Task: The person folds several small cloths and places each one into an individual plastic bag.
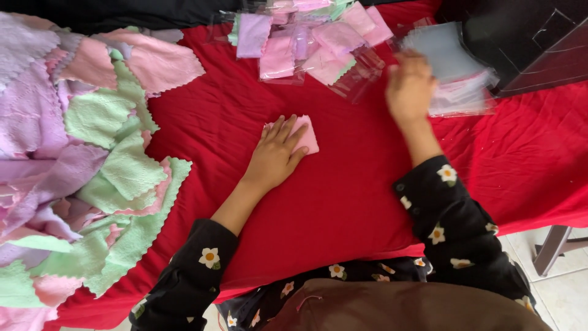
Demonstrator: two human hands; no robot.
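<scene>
Table covered with a red cloth (343,202), creased in places. Pale tiled floor (563,288) visible at lower right. One dark furniture leg (551,248) stands there. Even daylight, soft shadows.

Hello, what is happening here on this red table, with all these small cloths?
A person in black flowered sleeves works at a table under a red cloth. The left hand lies flat on a small folded pink cloth, pressing it down. The right hand is blurred and reaches to a stack of clear plastic sleeves at the upper right. A big heap of loose pink, purple and green cloths lies at the left. Cloths already in clear bags lie at the top.
</scene>
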